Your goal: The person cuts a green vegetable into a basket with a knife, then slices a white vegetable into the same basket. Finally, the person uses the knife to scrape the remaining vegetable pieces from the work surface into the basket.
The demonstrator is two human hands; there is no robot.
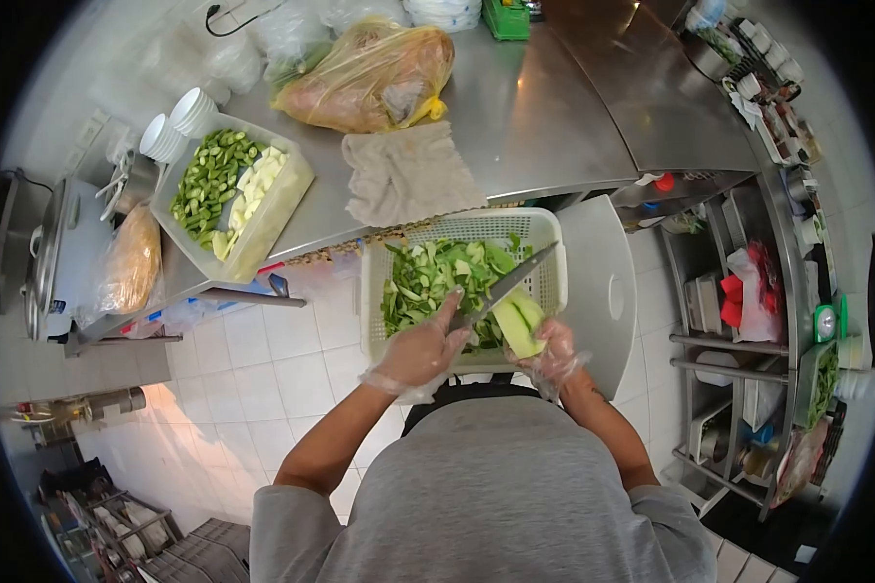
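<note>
My left hand (416,348), in a clear plastic glove, is closed round a knife (507,285), index finger stretched along it. The blade points up and to the right over a white basket (552,233). In my gloved right hand (554,352) is a partly peeled, pale green vegetable (518,325) with a dark green stripe. The blade lies right at the vegetable's upper edge. Below both hands, the perforated basket holds many green peelings (423,287). The knife's handle is mostly hidden by my left fingers.
A pale tub (287,209) of cut green and white vegetables stands on the steel counter (525,126). Nearby lie a folded cloth (408,175) and a yellow plastic bag (369,78). A grey stool (608,291) is beneath the basket; shelving (729,340) stands at right.
</note>
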